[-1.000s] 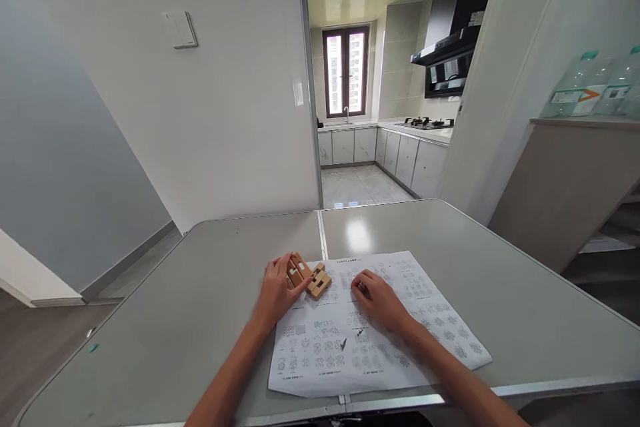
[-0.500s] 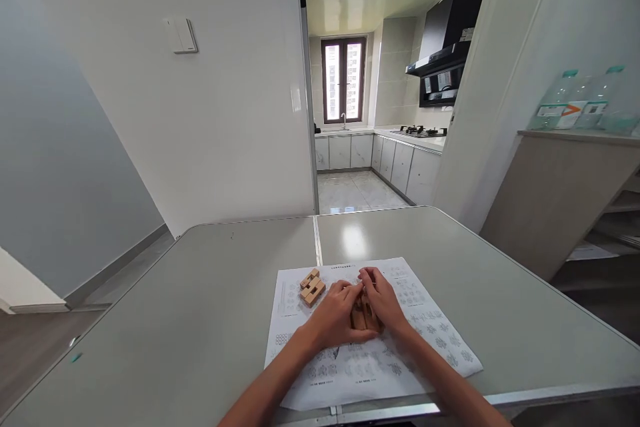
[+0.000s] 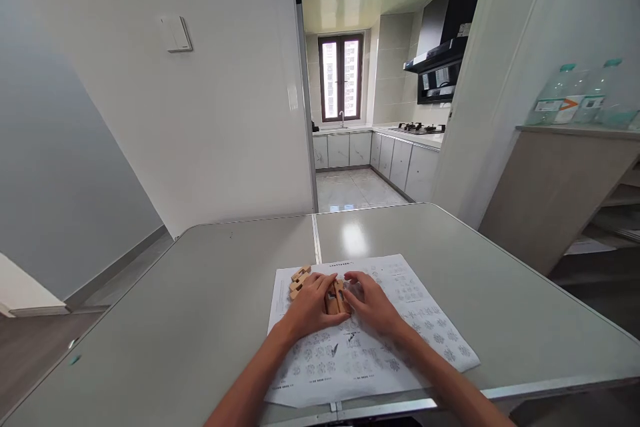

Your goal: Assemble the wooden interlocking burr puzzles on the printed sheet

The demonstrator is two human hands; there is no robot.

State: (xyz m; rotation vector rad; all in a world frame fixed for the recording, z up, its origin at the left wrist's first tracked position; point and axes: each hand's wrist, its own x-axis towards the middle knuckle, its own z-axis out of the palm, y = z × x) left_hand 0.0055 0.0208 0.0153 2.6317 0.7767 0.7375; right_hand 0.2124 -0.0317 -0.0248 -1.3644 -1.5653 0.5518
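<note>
Notched wooden blocks (image 3: 341,305) between curved fingers (image 3: 320,283), thin printed paper (image 3: 375,373)

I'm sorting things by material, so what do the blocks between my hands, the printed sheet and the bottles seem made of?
Blocks: probably wood, smooth and matt, by their tan colour and squared edges. Printed sheet: seemingly paper, matt, thin and showing no glare. Bottles: likely clear plastic, glossy, since the wall shows through.

Left hand (image 3: 310,305) just slid wooden pieces (image 3: 332,306) leftward; right hand (image 3: 374,305) followed.
</note>
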